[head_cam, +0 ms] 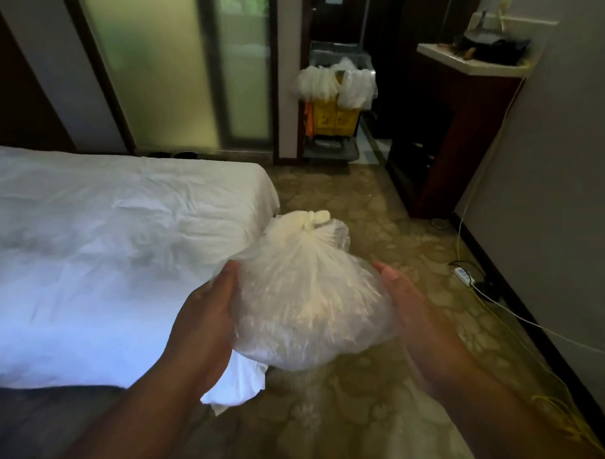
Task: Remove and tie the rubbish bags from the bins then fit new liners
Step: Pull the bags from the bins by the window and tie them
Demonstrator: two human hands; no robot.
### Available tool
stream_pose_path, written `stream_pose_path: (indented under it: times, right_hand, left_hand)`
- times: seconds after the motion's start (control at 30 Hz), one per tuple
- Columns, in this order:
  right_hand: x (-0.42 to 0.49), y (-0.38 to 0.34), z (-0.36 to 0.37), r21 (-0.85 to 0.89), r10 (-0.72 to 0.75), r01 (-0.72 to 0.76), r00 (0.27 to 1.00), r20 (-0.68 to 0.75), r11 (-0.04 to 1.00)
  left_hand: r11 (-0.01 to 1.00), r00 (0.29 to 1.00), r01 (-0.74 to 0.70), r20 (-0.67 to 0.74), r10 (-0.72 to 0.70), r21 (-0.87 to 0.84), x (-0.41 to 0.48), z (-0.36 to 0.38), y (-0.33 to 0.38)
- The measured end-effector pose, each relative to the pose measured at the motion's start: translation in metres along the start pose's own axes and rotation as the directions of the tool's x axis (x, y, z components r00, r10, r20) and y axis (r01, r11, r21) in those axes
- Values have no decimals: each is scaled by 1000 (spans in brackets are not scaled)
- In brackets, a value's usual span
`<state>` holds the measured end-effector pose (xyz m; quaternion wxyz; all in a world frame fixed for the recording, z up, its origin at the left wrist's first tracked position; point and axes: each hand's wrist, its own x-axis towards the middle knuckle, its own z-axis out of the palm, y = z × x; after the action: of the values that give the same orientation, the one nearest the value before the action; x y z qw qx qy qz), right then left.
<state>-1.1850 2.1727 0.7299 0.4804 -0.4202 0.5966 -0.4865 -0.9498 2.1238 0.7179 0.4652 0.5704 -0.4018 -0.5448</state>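
At the left stood a bed [106, 236] with white sheets. Beside its corner the left hand [204, 311] gripped the left side of the tied rubbish bag [307, 298], thumb on the front and fingers under it, out of sight. The bag was held between both hands above the carpet [369, 416], knot [311, 222] pointing away. The right hand [410, 304] pressed its right side with straight, open fingers.

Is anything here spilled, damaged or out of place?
Nothing spilled: the bag between left hand and right hand is knotted shut. Cables and a power strip lie loose on the carpet by the wall, a possible trip hazard.
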Motion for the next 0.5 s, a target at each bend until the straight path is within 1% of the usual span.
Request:
stream_pose_path:
  times: [0.1,0.17,0.33,0.4,0.5]
  right_hand:
    - [47,-10,0,118,12,-13,1000,8,993]
    - [84,-14,-2,109,-1,-1,1000,22,994]
    - [189,-29,-9,125,-33,24,997,76,992]
    - [233,-39,-12,98,-20,12,996,88,995]
    - [292,-52,-11,76,-2,-7,993,117,997]
  left_hand:
    - [999,999,-23,23,22,37,52,24,3]
    - [996,998,-60,8,59,60,86,43,10]
    - [997,997,-69,-36,69,20,177,87,36]
    - [998,997,-57,-59,58,15,213,102,47]
    - [996,994,-65,-85,69,56,262,120,63]
